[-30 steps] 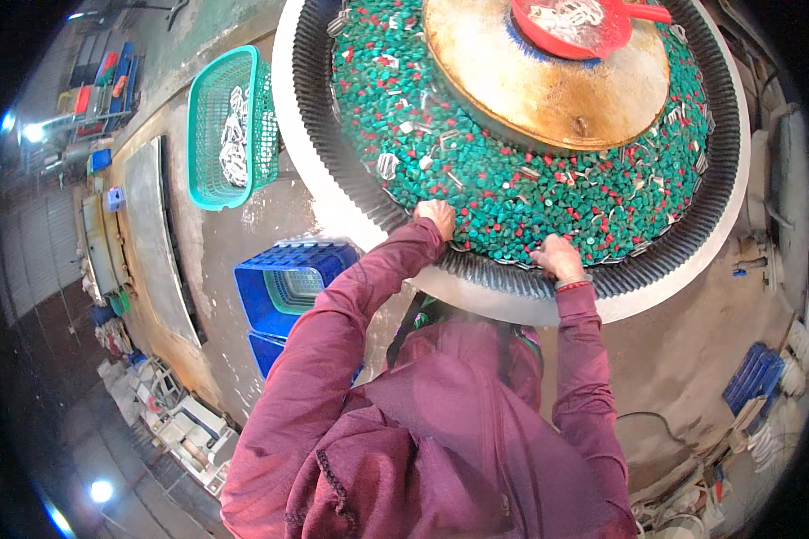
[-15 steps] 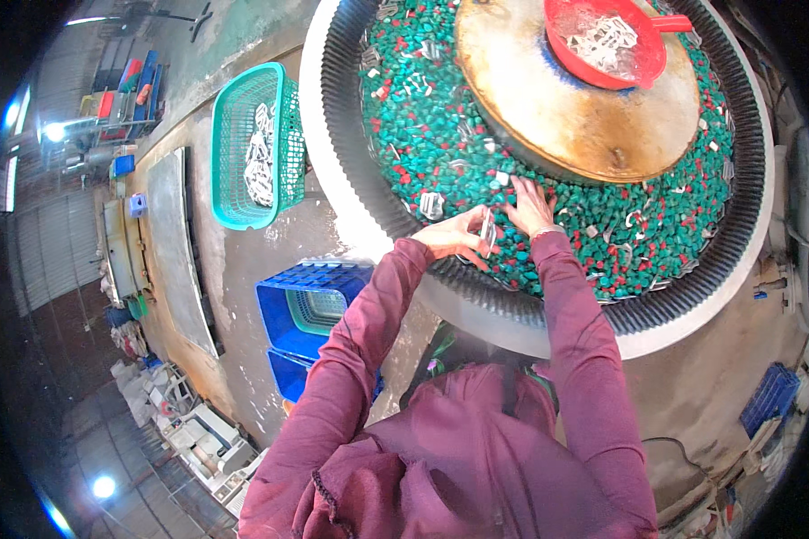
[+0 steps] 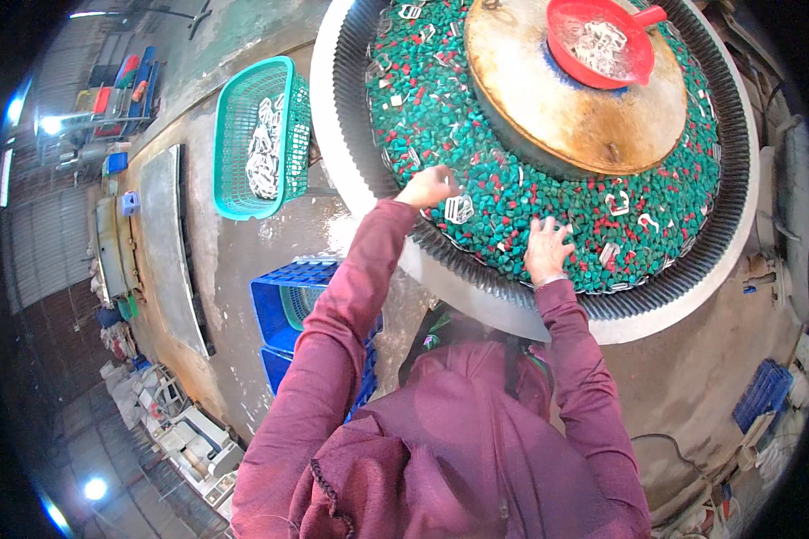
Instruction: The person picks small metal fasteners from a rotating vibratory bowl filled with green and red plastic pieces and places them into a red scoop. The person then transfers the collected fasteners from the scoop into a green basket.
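My left hand (image 3: 429, 187) hovers low over the left part of a large round tub (image 3: 712, 274) with a ridged dark inner wall. Its fingers are curled and slightly blurred, so what they may hold is hidden. Just beside them a flat silver slotted buckle (image 3: 458, 209) lies on a bed of green and red tumbling chips (image 3: 512, 211). On the chips close to the tub's near edge rests my right hand (image 3: 546, 250), fingers spread, holding nothing visible. More silver metal pieces (image 3: 617, 203) lie partly buried to its right.
A round stained lid (image 3: 593, 135) covers the tub's centre, with a red handled plastic bowl (image 3: 634, 61) of metal pieces on it. Left of the tub, a green basket (image 3: 226, 148) holds many silver pieces. Blue crates (image 3: 274, 310) stand on the floor below it.
My left hand has moved left and away from me; the silver piece it pinched is no longer visible. My right hand has drawn back toward the near rim. The red bowl's handle has swung slightly.
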Action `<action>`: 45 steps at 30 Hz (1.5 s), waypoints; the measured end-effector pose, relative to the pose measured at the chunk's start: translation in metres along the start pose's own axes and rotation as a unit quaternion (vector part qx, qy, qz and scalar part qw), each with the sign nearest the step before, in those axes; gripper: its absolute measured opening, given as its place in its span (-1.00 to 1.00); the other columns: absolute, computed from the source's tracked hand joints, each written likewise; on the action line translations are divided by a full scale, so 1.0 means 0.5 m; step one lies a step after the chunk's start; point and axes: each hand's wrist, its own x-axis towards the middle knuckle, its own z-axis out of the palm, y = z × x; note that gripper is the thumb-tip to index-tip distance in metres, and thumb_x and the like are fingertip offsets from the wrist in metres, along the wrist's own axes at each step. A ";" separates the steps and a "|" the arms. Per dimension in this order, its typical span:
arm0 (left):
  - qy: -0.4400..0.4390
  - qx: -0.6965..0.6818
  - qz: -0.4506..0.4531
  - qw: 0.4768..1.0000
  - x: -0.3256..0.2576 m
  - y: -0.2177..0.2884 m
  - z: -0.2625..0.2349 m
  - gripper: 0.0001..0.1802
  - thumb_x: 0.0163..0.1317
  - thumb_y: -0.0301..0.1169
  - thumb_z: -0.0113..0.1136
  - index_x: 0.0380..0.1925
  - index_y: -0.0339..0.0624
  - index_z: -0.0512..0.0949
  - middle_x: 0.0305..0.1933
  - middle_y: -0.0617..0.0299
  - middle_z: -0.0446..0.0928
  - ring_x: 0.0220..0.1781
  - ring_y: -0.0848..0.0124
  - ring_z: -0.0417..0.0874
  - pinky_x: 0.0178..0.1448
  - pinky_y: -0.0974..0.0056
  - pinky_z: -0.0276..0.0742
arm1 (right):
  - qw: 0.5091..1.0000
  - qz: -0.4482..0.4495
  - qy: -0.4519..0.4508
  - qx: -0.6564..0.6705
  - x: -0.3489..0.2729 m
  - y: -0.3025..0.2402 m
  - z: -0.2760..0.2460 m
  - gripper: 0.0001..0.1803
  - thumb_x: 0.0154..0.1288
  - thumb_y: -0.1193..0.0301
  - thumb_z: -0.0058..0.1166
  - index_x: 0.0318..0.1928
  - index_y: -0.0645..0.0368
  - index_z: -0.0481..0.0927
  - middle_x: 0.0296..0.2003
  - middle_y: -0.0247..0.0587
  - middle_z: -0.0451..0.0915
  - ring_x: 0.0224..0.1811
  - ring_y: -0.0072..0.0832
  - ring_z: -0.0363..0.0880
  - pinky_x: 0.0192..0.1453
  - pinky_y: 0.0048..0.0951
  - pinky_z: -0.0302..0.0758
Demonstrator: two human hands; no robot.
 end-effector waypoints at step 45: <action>-0.054 -0.394 0.145 0.906 -0.049 0.476 0.045 -0.61 0.06 -0.44 0.06 -0.04 -0.11 0.41 -0.27 0.30 0.49 -0.22 0.43 0.55 -0.24 0.24 0.55 | 0.570 -0.010 0.144 0.809 0.121 0.177 -0.395 -0.73 0.21 0.50 0.01 -0.06 0.24 0.42 -0.28 -0.25 0.54 -0.42 -0.52 0.57 -0.56 -0.54 0.53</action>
